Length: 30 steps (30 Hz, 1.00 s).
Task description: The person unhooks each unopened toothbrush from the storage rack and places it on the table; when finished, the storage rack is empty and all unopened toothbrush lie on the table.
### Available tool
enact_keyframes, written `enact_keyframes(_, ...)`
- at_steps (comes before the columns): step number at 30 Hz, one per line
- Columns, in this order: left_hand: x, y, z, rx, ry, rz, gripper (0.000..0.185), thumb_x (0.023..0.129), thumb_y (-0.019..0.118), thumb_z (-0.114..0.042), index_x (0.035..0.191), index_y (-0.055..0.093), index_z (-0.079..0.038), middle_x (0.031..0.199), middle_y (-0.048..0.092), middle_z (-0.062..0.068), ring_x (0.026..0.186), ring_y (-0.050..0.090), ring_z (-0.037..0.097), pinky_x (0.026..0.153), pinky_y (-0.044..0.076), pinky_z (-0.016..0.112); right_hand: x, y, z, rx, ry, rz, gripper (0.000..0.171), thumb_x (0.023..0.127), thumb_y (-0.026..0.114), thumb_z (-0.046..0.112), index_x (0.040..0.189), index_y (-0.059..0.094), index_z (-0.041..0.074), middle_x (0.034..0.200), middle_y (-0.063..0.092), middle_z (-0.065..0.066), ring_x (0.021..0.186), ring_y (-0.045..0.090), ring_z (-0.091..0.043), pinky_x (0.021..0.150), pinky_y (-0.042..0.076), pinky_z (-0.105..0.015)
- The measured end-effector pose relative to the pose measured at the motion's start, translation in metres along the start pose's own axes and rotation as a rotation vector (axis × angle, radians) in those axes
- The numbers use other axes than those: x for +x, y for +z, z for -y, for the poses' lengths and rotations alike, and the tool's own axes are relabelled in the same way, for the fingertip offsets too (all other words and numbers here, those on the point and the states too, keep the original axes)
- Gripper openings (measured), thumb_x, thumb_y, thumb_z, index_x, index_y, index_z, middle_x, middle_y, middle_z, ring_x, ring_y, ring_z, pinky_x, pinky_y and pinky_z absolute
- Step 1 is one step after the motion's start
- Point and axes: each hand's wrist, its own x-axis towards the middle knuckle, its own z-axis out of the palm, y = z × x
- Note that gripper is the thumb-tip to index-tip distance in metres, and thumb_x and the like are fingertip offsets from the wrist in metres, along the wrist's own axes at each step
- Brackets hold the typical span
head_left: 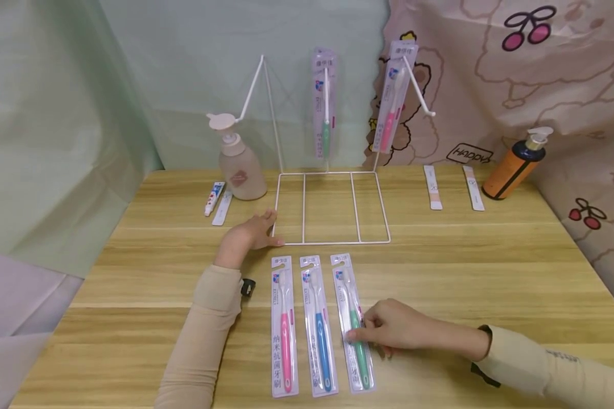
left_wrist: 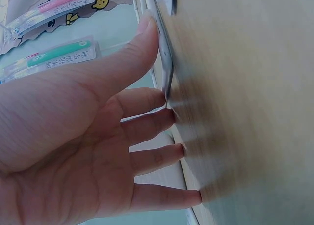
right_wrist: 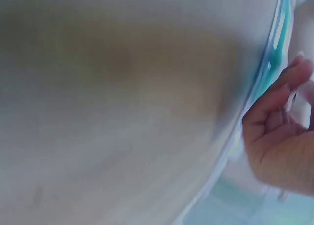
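Fingertips of the right hand [head_left: 396,332] rest on the green toothbrush pack [head_left: 355,324], the rightmost of three packs lying side by side on the near part of the wooden table [head_left: 491,272]. The fingers are bent down onto the pack's handle end, the thumb on its left edge; whether they pinch it or only press it cannot be told from the head view, and the right wrist view is too blurred to settle it, showing only curled fingers [right_wrist: 274,102] beside the pack's edge [right_wrist: 267,72].

To its left lie the blue pack [head_left: 318,326] and the pink pack [head_left: 283,326], all three just apart and parallel, heads pointing far.

Farther in, the left hand [head_left: 249,234] lies flat and open on the table, fingers straight, its fingertips [left_wrist: 169,118] touching the near left corner of the white wire rack [head_left: 332,207]. The rack's base frame sits at the table's middle; two toothbrush packs hang from its upright part, one green [head_left: 324,105] and one pink [head_left: 395,96].

A beige pump bottle [head_left: 240,162] stands left of the rack, with a small tube [head_left: 214,198] and a white strip [head_left: 222,208] beside it. At the far right stand an orange pump bottle [head_left: 517,165] and, near it, two flat strips [head_left: 432,187] [head_left: 473,187].
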Motion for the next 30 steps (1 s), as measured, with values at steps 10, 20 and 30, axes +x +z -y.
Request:
enact_keyframes(10, 0.001, 0.002, 0.001, 0.003, -0.001, -0.003, 0.085, 0.091, 0.056, -0.040, 0.149, 0.007, -0.002, 0.154, 0.003, 0.019, 0.139, 0.006, 0.043, 0.112, 0.014, 0.056, 0.040, -0.063, 0.002, 0.040, -0.150, -0.222, 0.018, 0.092, 0.059, 0.019, 0.086, 0.064, 0.003, 0.070, 0.062, -0.011, 0.056, 0.058, -0.020, 0.045, 0.044, -0.021)
enact_keyframes(20, 0.001, 0.001, 0.001, 0.006, 0.006, -0.008, 0.085, 0.091, 0.056, -0.040, 0.149, 0.007, -0.001, 0.154, 0.003, 0.020, 0.139, 0.007, 0.043, 0.112, 0.015, 0.055, 0.104, -0.136, -0.017, -0.012, -0.307, -0.449, 0.022, 0.087, 0.065, 0.006, 0.105, 0.064, -0.006, 0.094, 0.068, -0.016, 0.087, 0.067, -0.025, 0.077, 0.056, -0.025)
enact_keyframes(30, 0.002, 0.000, 0.002, 0.015, 0.021, -0.006, 0.083, 0.092, 0.056, -0.039, 0.148, 0.009, 0.000, 0.154, 0.004, 0.020, 0.139, 0.008, 0.044, 0.113, 0.014, 0.054, 0.165, -0.173, 0.007, -0.014, -0.240, -0.707, 0.034, 0.086, 0.068, 0.017, 0.114, 0.060, -0.002, 0.104, 0.067, -0.019, 0.093, 0.064, -0.030, 0.079, 0.053, -0.038)
